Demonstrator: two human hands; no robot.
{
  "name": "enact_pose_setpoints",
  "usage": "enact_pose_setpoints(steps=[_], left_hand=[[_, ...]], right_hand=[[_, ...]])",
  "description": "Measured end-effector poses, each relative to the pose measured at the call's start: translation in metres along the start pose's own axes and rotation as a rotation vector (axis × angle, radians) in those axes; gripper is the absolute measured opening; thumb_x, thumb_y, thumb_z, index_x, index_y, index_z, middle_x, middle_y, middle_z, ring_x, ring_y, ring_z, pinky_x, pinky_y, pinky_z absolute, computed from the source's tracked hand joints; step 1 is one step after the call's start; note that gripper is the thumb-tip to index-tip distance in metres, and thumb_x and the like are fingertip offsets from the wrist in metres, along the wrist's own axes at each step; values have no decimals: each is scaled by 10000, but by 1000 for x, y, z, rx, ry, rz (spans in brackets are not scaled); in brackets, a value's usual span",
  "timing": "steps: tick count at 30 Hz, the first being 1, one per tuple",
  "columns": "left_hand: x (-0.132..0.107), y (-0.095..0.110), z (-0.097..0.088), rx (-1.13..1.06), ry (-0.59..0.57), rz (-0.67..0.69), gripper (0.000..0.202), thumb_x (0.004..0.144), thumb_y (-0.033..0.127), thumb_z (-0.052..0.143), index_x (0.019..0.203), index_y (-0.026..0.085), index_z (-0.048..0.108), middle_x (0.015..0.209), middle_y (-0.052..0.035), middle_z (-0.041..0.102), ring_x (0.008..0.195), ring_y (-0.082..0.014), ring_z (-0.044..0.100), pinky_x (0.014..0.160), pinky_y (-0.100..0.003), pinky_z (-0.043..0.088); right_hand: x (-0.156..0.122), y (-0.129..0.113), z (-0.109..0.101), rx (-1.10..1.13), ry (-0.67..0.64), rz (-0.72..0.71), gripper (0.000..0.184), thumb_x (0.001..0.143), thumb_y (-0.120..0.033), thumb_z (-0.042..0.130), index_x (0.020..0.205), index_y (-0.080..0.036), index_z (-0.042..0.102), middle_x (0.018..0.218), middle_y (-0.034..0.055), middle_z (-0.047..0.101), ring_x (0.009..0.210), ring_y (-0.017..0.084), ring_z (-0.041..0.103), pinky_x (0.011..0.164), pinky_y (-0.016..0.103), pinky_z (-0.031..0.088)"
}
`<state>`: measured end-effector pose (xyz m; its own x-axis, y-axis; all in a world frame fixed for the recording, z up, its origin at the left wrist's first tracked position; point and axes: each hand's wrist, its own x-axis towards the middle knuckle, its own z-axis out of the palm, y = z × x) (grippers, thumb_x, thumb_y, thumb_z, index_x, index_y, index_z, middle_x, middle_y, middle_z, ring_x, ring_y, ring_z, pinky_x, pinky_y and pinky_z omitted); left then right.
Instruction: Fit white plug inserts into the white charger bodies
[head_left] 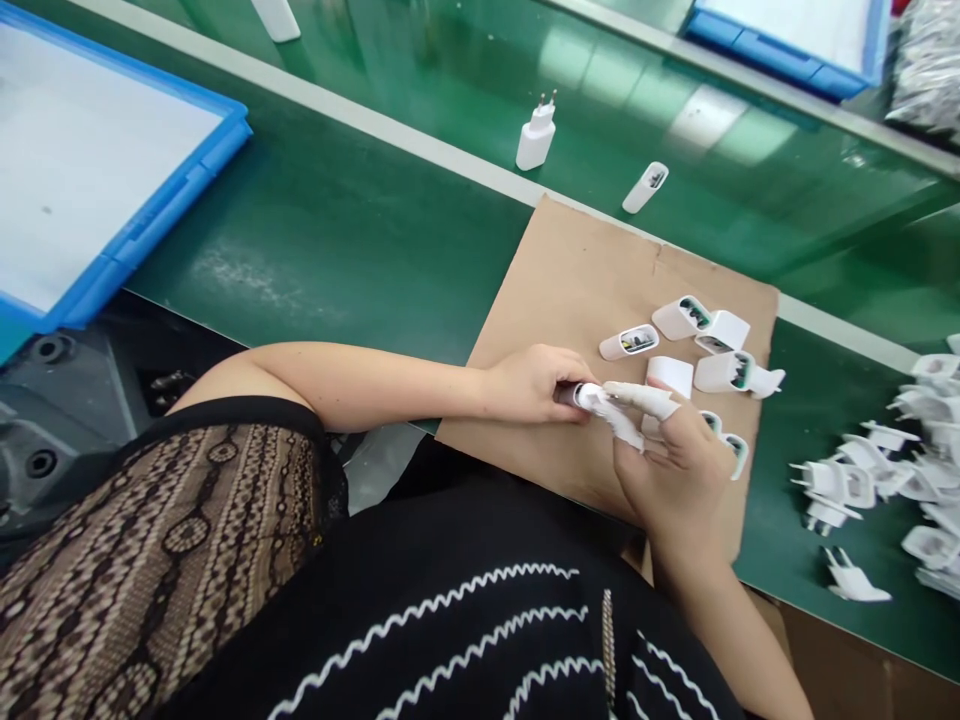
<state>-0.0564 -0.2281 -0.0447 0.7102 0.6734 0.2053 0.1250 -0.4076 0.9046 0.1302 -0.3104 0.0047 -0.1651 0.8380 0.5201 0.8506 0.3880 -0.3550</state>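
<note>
My left hand (536,382) rests on a brown cardboard sheet (570,290) and grips a small dark cylindrical part (568,394). My right hand (671,455), with white finger cots on thumb and forefinger, pinches the other end of the same piece; what it is exactly stays hidden by the fingers. Just beyond my hands lie several open white charger shells (630,342) with circuit boards showing inside.
A heap of white plug caps with pins (885,470) lies at the right. On the green belt stand a finished white charger (536,135) and a lone shell (646,187). Blue trays sit at far left (150,215) and top right (787,45).
</note>
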Motion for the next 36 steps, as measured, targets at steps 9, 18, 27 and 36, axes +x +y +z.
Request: enact_pose_setpoints(steps=[9, 18, 27, 36], left_hand=[[-7, -4, 5, 140, 44, 109, 429, 908, 323, 740, 1297, 170, 643, 1125, -96, 750, 979, -197, 716, 875, -322, 570], [-10, 7, 4, 782, -9, 244, 490, 1055, 495, 430, 1220, 87, 643, 931, -147, 726, 858, -242, 683, 720, -363, 537], [33, 1, -58, 634, 420, 160, 403, 931, 590, 623, 1051, 208, 671, 841, -63, 700, 771, -191, 646, 720, -322, 497], [187, -55, -111, 769, 431, -352, 265, 972, 404, 594, 1048, 162, 669, 1096, -139, 703, 1058, -276, 646, 878, -342, 485]], right_hand=[[3, 4, 2, -77, -80, -124, 135, 896, -146, 619, 915, -271, 666, 732, 1, 707, 791, 226, 736, 888, 442, 622], [-8, 0, 14, 233, -12, 124, 163, 901, -253, 687, 1061, -271, 711, 948, 23, 785, 882, 224, 756, 953, 464, 602], [-34, 154, -67, -220, 250, 558, 211, 790, -367, 651, 913, -213, 725, 915, 123, 701, 999, 373, 661, 915, 635, 478], [-63, 262, -87, -537, 268, 791, 221, 487, -303, 725, 525, -284, 508, 600, -16, 241, 810, 431, 561, 708, 647, 365]])
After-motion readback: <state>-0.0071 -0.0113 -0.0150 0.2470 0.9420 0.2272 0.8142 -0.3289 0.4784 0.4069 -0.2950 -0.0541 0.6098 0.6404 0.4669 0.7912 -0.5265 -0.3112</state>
